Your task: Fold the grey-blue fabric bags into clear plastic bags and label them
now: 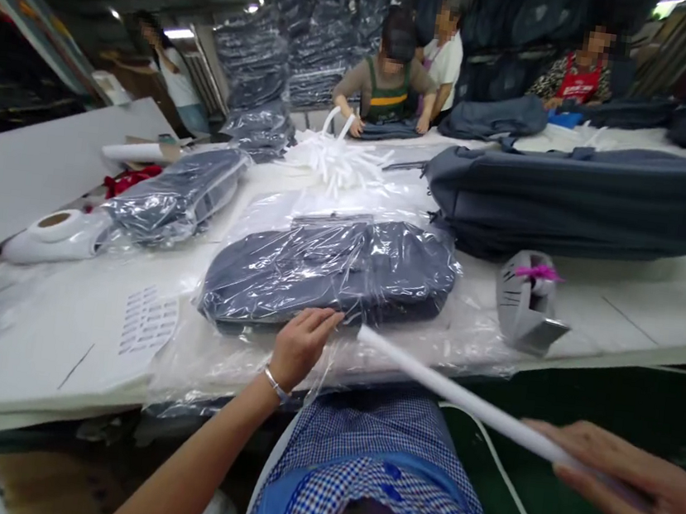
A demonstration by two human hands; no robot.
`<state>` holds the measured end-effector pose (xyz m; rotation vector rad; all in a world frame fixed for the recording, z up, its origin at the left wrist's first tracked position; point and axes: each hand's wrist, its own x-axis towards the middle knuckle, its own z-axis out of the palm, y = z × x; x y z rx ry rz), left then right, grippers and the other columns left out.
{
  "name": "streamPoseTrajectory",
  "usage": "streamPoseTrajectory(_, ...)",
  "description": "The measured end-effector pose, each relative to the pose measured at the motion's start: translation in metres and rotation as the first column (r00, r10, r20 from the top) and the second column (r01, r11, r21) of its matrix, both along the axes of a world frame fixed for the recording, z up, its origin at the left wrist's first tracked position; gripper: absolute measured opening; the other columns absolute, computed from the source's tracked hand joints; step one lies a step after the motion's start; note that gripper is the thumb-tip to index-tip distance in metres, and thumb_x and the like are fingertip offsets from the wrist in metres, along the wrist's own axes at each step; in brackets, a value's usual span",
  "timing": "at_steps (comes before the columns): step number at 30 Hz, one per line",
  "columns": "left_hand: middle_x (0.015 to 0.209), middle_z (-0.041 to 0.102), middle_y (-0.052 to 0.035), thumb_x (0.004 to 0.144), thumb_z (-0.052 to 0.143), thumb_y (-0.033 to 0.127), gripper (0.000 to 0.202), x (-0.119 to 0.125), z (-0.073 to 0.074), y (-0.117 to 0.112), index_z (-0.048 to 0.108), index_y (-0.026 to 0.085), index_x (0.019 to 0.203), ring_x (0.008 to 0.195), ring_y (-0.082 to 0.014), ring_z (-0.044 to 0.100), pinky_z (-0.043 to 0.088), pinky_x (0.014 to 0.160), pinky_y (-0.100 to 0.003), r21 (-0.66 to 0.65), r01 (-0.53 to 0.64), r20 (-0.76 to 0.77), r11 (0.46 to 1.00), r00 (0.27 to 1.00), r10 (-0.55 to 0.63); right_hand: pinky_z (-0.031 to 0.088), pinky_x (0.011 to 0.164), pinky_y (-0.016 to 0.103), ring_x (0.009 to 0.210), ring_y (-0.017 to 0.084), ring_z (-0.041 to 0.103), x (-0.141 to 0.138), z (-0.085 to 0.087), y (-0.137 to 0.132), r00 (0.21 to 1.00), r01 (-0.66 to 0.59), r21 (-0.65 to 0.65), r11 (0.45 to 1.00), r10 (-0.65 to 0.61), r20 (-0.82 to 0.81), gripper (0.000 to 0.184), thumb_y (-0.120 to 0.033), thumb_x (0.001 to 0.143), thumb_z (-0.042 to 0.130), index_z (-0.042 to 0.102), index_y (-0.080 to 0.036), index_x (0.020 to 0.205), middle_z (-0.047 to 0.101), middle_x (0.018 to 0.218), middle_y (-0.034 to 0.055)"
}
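Observation:
A dark blue folded fabric item in a clear plastic bag lies on the table in front of me. At its near edge, my left hand has its fingers pressed together on the clear plastic. My right hand, at the lower right, is closed around a long white foam rod. The rod slants up to the left, and its far tip is close to the near edge of the bagged item, right of my left hand.
A white table spans the view. White foam rods lie piled behind the bag. Dark fabric covers stretch along the right, near a grey cut box. Another bagged item is at left. Several people work across the table.

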<state>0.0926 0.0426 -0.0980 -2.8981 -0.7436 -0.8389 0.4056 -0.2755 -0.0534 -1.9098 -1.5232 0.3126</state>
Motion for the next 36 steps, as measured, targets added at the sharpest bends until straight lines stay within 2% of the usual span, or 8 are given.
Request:
streamPoseTrajectory(2,0.109,0.072,-0.0055,0.094,0.044,0.015,0.038,0.002,0.019,0.011,0.061,0.025,0.127,0.095,-0.0164,0.068,0.053,0.083,-0.025,-0.054,0.013,0.033,0.998,0.999,-0.011,0.058,0.068,0.017,0.082,0.018,0.073,-0.006,-0.007,-0.006,0.972,-0.21,-0.224,0.952,0.18,-0.148,0.026,-0.042,0.091,0.058,0.073,-0.038,0.112,0.075,0.09,0.0048)
streamPoseTrajectory(4,0.106,0.073,-0.0046,0.095,0.045,0.022,0.033,0.008,0.043,0.021,0.064,0.024,0.123,0.089,-0.0155,0.069,0.052,0.077,-0.023,-0.098,0.019,0.031,0.995,0.999,-0.016,0.058,0.075,0.021,0.087,0.019,0.072,-0.019,-0.01,0.002,0.931,-0.326,-0.321,0.889,0.243,-0.273,0.029,-0.039,0.094,0.053,0.071,-0.036,0.116,0.075,0.095,0.0042)
streamPoseTrajectory(10,0.081,0.074,-0.0043,0.096,0.043,0.04,0.035,0.032,0.124,0.037,0.072,0.022,0.103,0.068,-0.0172,0.066,0.042,0.061,-0.024,-0.121,-0.04,-0.202,0.992,0.979,0.015,0.053,0.083,0.034,0.09,0.023,0.069,-0.087,-0.006,0.089,0.915,-0.38,-0.308,0.872,0.305,-0.266,0.035,-0.04,0.096,0.044,0.07,-0.025,0.115,0.074,0.098,0.0057)
streamPoseTrajectory(14,0.074,0.072,-0.0046,0.095,0.042,0.041,0.038,0.039,0.158,0.043,0.073,0.021,0.097,0.065,-0.0169,0.062,0.038,0.061,-0.025,-0.169,-0.04,-0.266,0.985,0.964,-0.007,0.046,0.087,0.031,0.097,0.023,0.065,-0.123,-0.011,0.157,0.923,-0.382,-0.316,0.868,0.376,-0.084,0.033,-0.035,0.095,0.046,0.068,-0.023,0.117,0.073,0.105,0.008)
streamPoseTrajectory(23,0.063,0.065,-0.0022,0.095,0.04,0.045,0.044,0.041,0.16,0.041,0.07,0.018,0.079,0.056,-0.0138,0.054,0.031,0.058,-0.025,-0.259,0.03,-0.251,0.966,0.963,-0.097,0.041,0.074,0.027,0.092,0.019,0.057,-0.186,-0.04,0.277,0.791,-0.486,-0.114,0.866,0.492,0.364,0.028,-0.024,0.093,0.053,0.059,-0.021,0.12,0.062,0.108,0.0067)
streamPoseTrajectory(27,0.057,0.06,0.0,0.096,0.039,0.046,0.046,0.036,0.152,0.03,0.067,0.017,0.073,0.053,-0.012,0.049,0.03,0.057,-0.024,-0.292,0.043,-0.214,0.955,0.971,-0.109,0.039,0.076,0.033,0.092,0.021,0.055,-0.206,-0.05,0.293,0.754,-0.484,-0.042,0.874,0.441,0.488,0.018,-0.02,0.094,0.049,0.063,-0.019,0.106,0.063,0.099,0.0081)
streamPoseTrajectory(30,0.058,0.061,0.0012,0.096,0.041,0.044,0.042,0.031,0.148,0.028,0.068,0.018,0.078,0.052,-0.0115,0.049,0.031,0.058,-0.023,-0.332,0.063,-0.184,0.941,0.974,-0.13,0.038,0.077,0.034,0.09,0.021,0.057,-0.214,-0.059,0.296,0.758,-0.472,0.023,0.881,0.393,0.52,0.022,-0.019,0.096,0.048,0.059,-0.018,0.114,0.068,0.09,0.0062)
streamPoseTrajectory(36,0.069,0.068,0.0013,0.096,0.043,0.037,0.033,0.024,0.147,0.031,0.07,0.019,0.09,0.061,-0.0118,0.057,0.036,0.063,-0.023,-0.387,0.109,-0.119,0.915,0.979,-0.167,0.04,0.08,0.034,0.085,0.02,0.061,-0.195,-0.083,0.304,0.825,-0.353,0.083,0.932,0.269,0.496,0.015,-0.021,0.094,0.052,0.065,-0.018,0.101,0.071,0.089,0.0062)
